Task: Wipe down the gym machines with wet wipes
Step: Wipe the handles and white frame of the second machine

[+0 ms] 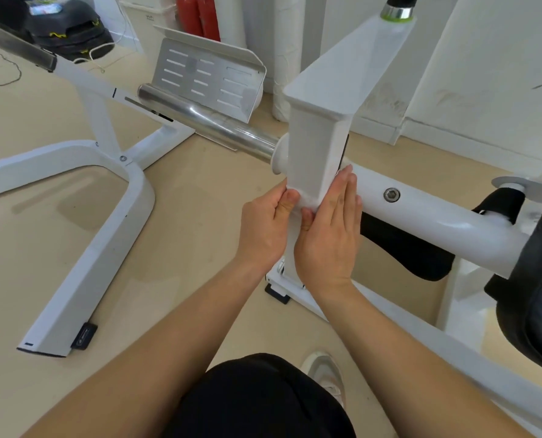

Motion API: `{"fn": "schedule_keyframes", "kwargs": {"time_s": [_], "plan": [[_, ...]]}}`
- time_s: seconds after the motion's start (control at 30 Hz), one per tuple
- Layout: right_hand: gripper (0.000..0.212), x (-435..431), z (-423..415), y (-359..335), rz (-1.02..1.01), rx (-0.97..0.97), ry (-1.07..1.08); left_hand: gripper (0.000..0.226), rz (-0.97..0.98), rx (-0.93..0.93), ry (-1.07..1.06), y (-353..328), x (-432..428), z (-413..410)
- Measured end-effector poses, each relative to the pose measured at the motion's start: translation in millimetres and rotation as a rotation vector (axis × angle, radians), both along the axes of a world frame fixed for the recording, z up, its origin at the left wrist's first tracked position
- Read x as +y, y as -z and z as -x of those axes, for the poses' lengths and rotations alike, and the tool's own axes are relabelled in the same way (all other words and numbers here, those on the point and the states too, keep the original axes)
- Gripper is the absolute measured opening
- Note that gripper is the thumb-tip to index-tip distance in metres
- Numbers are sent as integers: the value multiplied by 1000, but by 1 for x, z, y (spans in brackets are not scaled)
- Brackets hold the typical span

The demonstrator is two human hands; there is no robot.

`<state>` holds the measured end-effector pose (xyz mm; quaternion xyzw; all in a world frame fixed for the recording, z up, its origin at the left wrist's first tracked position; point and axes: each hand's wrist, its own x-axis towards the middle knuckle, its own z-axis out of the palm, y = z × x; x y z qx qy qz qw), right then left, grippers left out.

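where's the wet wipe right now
The wet wipe is mid head view on the white post, pinched by the left hand, right hand flat beside it.

Red cylinders (pixel 197 14) at back; black cord (pixel 1 71) looped on beige floor (pixel 184 222).

My left hand (pixel 265 226) grips a white post (pixel 310 153) at centre frame, and my right hand (pixel 329 235) lies flat against its other side. Left of the post, bare tan floor (pixel 193 216) leaves open room as far as the white base frame (pixel 105 248) at lower left. A chrome bar (pixel 212 121) juts from the post toward upper left, barring that way. On the right, a thick white tube (pixel 437 216) and the black pad (pixel 405 251) beneath it close off that side.
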<state>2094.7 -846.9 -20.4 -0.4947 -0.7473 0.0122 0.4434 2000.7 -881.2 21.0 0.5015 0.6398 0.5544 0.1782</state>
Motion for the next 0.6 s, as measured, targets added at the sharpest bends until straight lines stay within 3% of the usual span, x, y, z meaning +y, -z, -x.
{"fn": "schedule_keyframes", "kwargs": {"time_s": [0.33, 0.5, 0.6], "plan": [[56, -15, 7, 44, 15, 23, 48, 28, 66, 12, 28, 43, 1, 4], [61, -29, 4, 79, 331, 122, -37, 30, 95, 4, 41, 60, -1, 6], [68, -20, 9, 75, 401, 232, -49, 26, 168, -10, 51, 73, -1, 6]]}}
